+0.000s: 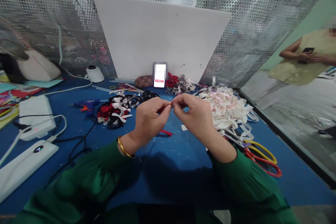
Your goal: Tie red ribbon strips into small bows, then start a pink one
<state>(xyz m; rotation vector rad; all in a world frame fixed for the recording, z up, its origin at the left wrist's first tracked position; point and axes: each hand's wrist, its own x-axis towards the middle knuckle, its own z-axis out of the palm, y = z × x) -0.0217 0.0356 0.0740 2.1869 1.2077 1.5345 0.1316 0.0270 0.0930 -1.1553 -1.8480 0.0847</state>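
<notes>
Over the middle of the blue table, my left hand [151, 120] and my right hand [195, 117] meet fingertip to fingertip. Both are closed in a pinch; whatever lies between the fingers is too small to make out. A red strip [166, 132] rests on the table just under my left hand. Left of that hand lies a pile of black hair ties with red and white bows [115, 110]. A heap of white and pale pink ribbon pieces [227, 106] is beside my right hand. Scissors with red and yellow handles [262, 157] lie near my right forearm.
A blue glue gun [88, 105], a power strip [36, 117] and a white power bank [27, 168] with cables are at left. A lit phone [160, 75] leans on a white board [162, 35]. Beyond the table's right edge stands a person [299, 56].
</notes>
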